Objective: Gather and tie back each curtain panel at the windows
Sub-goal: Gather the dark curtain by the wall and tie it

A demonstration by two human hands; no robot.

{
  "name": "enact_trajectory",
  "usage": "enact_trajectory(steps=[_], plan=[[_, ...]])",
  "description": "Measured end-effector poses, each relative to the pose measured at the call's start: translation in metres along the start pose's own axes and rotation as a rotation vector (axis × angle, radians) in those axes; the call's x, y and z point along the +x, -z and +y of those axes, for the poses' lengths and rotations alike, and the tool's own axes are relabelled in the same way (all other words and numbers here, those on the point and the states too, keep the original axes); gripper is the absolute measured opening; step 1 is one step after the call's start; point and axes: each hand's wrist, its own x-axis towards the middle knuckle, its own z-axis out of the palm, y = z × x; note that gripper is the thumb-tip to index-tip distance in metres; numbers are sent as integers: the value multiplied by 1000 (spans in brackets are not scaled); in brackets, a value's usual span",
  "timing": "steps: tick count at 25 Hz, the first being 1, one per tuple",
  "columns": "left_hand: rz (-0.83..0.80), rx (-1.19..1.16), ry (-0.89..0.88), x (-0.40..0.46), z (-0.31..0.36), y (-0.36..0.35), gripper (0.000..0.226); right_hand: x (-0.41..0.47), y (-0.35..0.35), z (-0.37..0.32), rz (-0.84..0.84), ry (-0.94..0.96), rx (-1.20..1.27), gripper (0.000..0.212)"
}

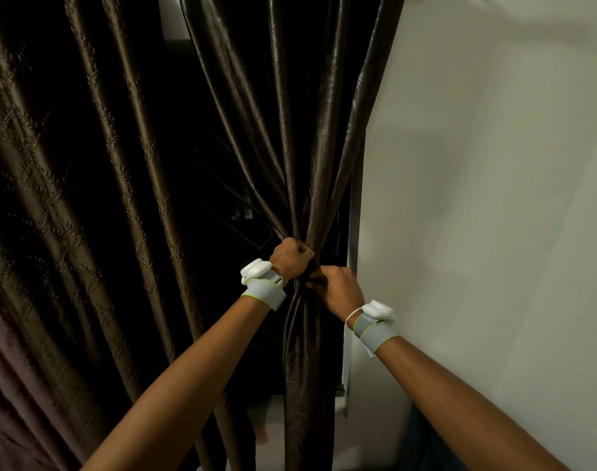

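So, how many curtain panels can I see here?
2. One curtain panel hangs near the wall, bunched in both hands: left hand, right hand. The other panel hangs loose at the left. More may lie outside the view.

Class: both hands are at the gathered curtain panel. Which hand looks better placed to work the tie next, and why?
Probably the right hand: the left hand is fisted around the gathered curtain panel, holding it, while the right's fingers work just below.
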Motion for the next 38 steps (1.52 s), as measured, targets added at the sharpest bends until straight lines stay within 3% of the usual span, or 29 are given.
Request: enact_trajectory(steps=[5, 7, 11, 17, 20, 23, 29, 36, 38], plan=[[-29, -39, -73, -7, -11, 11, 15, -4, -6, 2, 45, 20, -11, 14], [-8, 67, -165, -8, -23, 16, 5, -3, -2, 2, 99, 22, -43, 12], [-7, 244, -231, -15, -37, 21, 9, -4, 4, -1, 182, 106, -87, 10], [47, 410, -362, -17, -34, 13, 16, 5, 19, -14, 167, 297, -200, 18], [34, 370, -362, -19, -33, 11, 18, 12, 23, -15, 130, 320, -192, 21], [-3, 295, -345, -20, -29, 11, 12, 20, 22, -15, 157, 242, -218, 13], [30, 253, -281, -19, -34, 11, 11, 28, 24, -25, 164, 105, -85, 21], [6, 264, -188, -14, -31, 13, 32, 27, 12, -26, 257, 256, -340, 10], [11, 273, -174, -14, -31, 14, 28, 29, 9, -22, 242, 313, -439, 10]])
